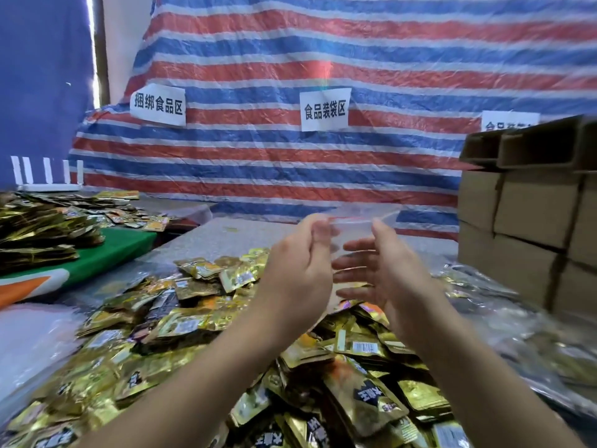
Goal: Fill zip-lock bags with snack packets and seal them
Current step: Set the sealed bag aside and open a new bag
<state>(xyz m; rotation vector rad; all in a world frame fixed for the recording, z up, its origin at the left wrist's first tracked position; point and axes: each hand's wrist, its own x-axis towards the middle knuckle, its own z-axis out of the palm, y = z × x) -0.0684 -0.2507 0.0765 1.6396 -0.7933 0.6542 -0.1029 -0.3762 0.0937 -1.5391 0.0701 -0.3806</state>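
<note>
packets (48, 227), gold foil, stacked far left on a green mat (106, 250). main snack packet pile (200, 324) covers the table centre and foreground. left hand (297, 270) raised over the pile, thumb and fingers pinching the top edge of a clear zip-lock bag (352, 221). right hand (381, 270) beside it, fingers spread flat against the bag. bag is held in the air between both hands. cardboard boxes (533, 221) stacked far right.

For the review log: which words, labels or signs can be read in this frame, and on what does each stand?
"捆绑食品区": left paper sign on the striped tarp.
"食品装袋区": middle paper sign.
Right paper sign: cut off by cardboard boxes, unreadable.
Snack packets: bold print and barcodes, too blurred to read.
</note>
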